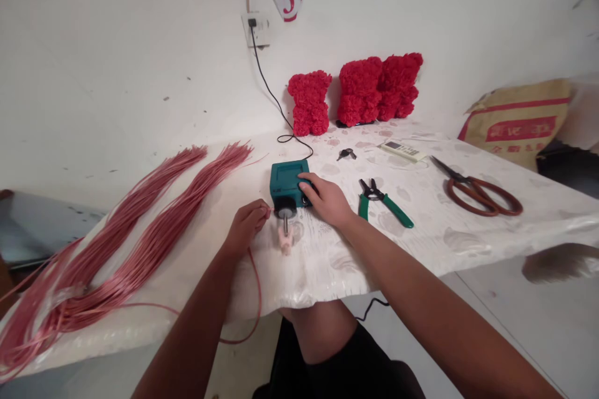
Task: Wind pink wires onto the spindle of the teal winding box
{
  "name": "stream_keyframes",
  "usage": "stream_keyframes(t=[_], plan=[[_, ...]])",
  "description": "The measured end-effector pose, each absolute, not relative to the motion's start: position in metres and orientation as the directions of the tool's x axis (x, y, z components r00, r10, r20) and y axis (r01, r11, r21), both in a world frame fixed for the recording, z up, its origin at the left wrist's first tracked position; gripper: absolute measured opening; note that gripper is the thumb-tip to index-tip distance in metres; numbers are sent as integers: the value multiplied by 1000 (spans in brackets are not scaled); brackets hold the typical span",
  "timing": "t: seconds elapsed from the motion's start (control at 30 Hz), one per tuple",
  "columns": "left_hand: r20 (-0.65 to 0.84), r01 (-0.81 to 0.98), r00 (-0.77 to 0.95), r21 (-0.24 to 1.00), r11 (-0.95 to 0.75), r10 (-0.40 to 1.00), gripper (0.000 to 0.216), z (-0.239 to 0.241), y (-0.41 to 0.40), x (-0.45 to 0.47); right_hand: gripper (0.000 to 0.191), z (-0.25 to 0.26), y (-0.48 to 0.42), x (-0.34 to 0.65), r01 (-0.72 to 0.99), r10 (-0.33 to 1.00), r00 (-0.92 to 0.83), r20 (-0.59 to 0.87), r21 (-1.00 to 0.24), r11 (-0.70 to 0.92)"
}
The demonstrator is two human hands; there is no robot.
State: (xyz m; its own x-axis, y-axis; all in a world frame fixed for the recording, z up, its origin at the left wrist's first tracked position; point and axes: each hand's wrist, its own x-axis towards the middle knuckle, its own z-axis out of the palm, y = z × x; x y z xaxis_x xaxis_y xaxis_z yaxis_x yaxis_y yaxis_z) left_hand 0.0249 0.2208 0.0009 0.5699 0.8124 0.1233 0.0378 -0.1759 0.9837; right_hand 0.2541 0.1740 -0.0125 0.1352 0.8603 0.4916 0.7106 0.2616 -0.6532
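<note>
My left hand pinches a thin pink wire close to the metal spindle of a teal motor box. The wire droops below the table edge in a loop. My right hand grips the box's top right corner, with the fingers over a dark part. A small pink piece lies under the spindle's tip. Two long bundles of pink wire lie to the left of my left hand.
Green-handled pliers, brown-handled scissors, a small bunch of keys and a white remote lie on the patterned table cover. Several red rose bears stand against the wall. A black cable runs from the box to a wall socket.
</note>
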Motion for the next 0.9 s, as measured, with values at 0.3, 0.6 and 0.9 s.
stream_keyframes(t=[0.3,0.6,0.9], plan=[[132,-54,570,991,-124,811,41,3,221,23,40,-11,174,252,687,850,142,507,-669,284],[86,-123,473,992,-31,877,37,28,125,-5,37,-11,173,250,662,852,149,501,-691,291],[330,97,150,933,-346,932,33,62,9,-38,32,24,149,246,691,854,166,493,-676,257]])
